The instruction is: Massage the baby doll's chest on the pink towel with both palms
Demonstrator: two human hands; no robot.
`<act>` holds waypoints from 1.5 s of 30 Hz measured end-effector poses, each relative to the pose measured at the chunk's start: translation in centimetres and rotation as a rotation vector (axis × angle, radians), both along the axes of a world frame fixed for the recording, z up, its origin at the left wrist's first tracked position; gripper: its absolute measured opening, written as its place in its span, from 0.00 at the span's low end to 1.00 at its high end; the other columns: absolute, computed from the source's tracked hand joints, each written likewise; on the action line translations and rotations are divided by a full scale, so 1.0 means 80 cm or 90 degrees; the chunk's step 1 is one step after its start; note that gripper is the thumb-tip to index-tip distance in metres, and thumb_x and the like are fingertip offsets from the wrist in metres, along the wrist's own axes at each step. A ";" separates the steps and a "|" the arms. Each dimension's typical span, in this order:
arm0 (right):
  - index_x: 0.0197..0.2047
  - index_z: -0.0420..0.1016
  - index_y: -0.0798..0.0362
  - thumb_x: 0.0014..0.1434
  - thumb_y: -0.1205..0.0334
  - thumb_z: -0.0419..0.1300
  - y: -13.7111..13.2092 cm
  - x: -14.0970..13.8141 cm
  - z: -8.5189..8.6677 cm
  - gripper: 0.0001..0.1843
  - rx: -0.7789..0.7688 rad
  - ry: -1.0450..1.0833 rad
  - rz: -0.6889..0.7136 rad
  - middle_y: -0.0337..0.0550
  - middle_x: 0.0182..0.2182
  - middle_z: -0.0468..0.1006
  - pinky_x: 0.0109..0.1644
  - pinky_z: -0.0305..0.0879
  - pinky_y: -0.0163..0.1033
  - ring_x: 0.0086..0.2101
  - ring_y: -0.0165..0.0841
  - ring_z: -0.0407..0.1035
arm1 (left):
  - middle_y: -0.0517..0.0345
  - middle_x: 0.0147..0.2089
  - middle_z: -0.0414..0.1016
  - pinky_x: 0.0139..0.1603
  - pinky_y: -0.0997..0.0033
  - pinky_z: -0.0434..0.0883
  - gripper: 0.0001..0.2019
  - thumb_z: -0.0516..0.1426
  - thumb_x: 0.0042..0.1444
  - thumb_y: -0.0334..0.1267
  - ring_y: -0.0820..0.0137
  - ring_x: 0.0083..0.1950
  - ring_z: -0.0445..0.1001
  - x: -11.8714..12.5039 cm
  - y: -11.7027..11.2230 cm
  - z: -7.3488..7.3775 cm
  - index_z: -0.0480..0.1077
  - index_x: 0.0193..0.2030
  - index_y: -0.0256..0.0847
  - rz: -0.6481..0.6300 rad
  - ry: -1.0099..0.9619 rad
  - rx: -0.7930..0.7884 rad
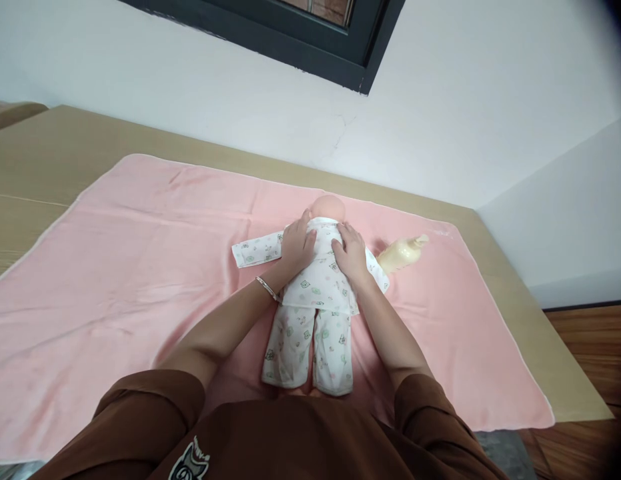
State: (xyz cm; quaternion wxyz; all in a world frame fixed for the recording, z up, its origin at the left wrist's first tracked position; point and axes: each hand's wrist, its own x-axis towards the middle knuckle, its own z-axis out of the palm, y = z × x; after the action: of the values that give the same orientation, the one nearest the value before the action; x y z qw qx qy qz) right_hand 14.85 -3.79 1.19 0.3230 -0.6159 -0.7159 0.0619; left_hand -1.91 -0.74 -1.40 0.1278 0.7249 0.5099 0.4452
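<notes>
Baby doll in white printed cotton pyjamas (317, 293) lies on its back directly under both palms, its bare head just beyond the fingertips and its legs trailing back toward the wrists. The left hand (296, 243) and right hand (351, 252) rest flat and spread on the chest of the top, closing on nothing. The work appears to be smoothing or closing the top's front. Fastening it would call for a fingertip pinch at the edges. A cream plastic bottle (403, 252) lies just right of the right hand on the pink fleece blanket (140, 267).
</notes>
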 end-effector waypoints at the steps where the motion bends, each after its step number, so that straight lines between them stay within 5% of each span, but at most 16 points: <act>1: 0.64 0.64 0.52 0.62 0.58 0.52 -0.003 -0.001 0.003 0.27 0.023 -0.001 0.004 0.52 0.67 0.60 0.69 0.45 0.61 0.66 0.46 0.53 | 0.43 0.61 0.70 0.63 0.54 0.62 0.28 0.39 0.67 0.46 0.58 0.62 0.68 -0.001 -0.001 -0.001 0.50 0.70 0.37 -0.003 -0.017 0.012; 4: 0.65 0.62 0.52 0.62 0.58 0.53 -0.013 -0.011 0.010 0.28 0.090 -0.026 0.029 0.51 0.69 0.56 0.71 0.41 0.62 0.68 0.45 0.49 | 0.41 0.63 0.68 0.65 0.55 0.61 0.29 0.37 0.68 0.49 0.59 0.65 0.65 -0.002 -0.003 -0.003 0.50 0.70 0.35 -0.002 -0.049 0.045; 9: 0.58 0.71 0.50 0.64 0.58 0.53 -0.024 -0.027 0.008 0.20 0.058 -0.068 0.118 0.49 0.63 0.67 0.70 0.45 0.60 0.65 0.43 0.56 | 0.39 0.62 0.68 0.65 0.53 0.61 0.28 0.36 0.68 0.49 0.59 0.64 0.65 -0.002 -0.007 0.000 0.57 0.65 0.35 0.006 -0.057 0.063; 14: 0.56 0.73 0.49 0.64 0.62 0.51 -0.028 -0.028 0.010 0.19 0.148 0.007 0.068 0.49 0.64 0.66 0.70 0.49 0.58 0.65 0.40 0.58 | 0.41 0.61 0.69 0.66 0.53 0.61 0.27 0.36 0.68 0.49 0.59 0.64 0.65 -0.001 -0.006 0.000 0.60 0.63 0.36 0.019 -0.046 0.079; 19: 0.61 0.69 0.50 0.63 0.58 0.54 -0.028 -0.030 0.011 0.23 0.043 -0.057 0.117 0.50 0.66 0.63 0.70 0.44 0.63 0.67 0.44 0.52 | 0.43 0.59 0.71 0.65 0.53 0.62 0.21 0.41 0.67 0.44 0.60 0.62 0.66 -0.001 -0.004 0.005 0.65 0.58 0.38 0.008 -0.039 0.066; 26: 0.62 0.67 0.49 0.65 0.59 0.53 -0.028 -0.027 0.013 0.23 0.076 -0.029 0.092 0.49 0.66 0.62 0.70 0.44 0.62 0.67 0.42 0.53 | 0.47 0.53 0.76 0.63 0.57 0.67 0.14 0.50 0.60 0.38 0.61 0.57 0.71 -0.004 0.004 0.026 0.70 0.50 0.39 0.007 -0.063 0.017; 29: 0.60 0.69 0.49 0.65 0.58 0.54 -0.027 -0.028 0.012 0.22 0.026 -0.053 0.119 0.49 0.66 0.63 0.70 0.43 0.63 0.67 0.44 0.52 | 0.50 0.52 0.76 0.63 0.56 0.67 0.13 0.52 0.57 0.35 0.61 0.57 0.72 -0.007 0.003 0.038 0.71 0.48 0.41 0.004 -0.052 -0.007; 33: 0.61 0.68 0.50 0.65 0.59 0.52 -0.029 -0.031 0.009 0.22 0.088 -0.024 0.090 0.50 0.66 0.62 0.71 0.43 0.60 0.67 0.41 0.53 | 0.51 0.52 0.77 0.63 0.57 0.68 0.14 0.52 0.55 0.33 0.61 0.56 0.72 -0.012 -0.003 0.059 0.72 0.47 0.41 -0.006 -0.063 -0.019; 39: 0.61 0.69 0.55 0.63 0.61 0.54 -0.025 -0.036 0.004 0.24 0.025 -0.052 0.122 0.53 0.65 0.64 0.71 0.44 0.61 0.67 0.46 0.52 | 0.52 0.55 0.75 0.62 0.59 0.68 0.15 0.51 0.58 0.35 0.62 0.58 0.71 -0.030 -0.028 0.111 0.71 0.50 0.40 -0.019 -0.056 -0.090; 45: 0.62 0.67 0.50 0.62 0.59 0.54 -0.071 -0.015 0.001 0.24 0.146 0.044 0.122 0.51 0.65 0.63 0.67 0.57 0.57 0.64 0.43 0.58 | 0.55 0.50 0.77 0.52 0.61 0.70 0.15 0.52 0.61 0.46 0.62 0.51 0.74 -0.045 -0.092 0.154 0.71 0.49 0.43 -0.281 0.179 -0.177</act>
State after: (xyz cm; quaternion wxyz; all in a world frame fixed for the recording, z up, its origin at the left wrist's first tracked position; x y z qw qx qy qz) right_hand 13.66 -9.47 1.31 0.4082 -0.5012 -0.7623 0.0312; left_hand -5.54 -8.08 10.95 0.2476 0.8483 0.4088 0.2278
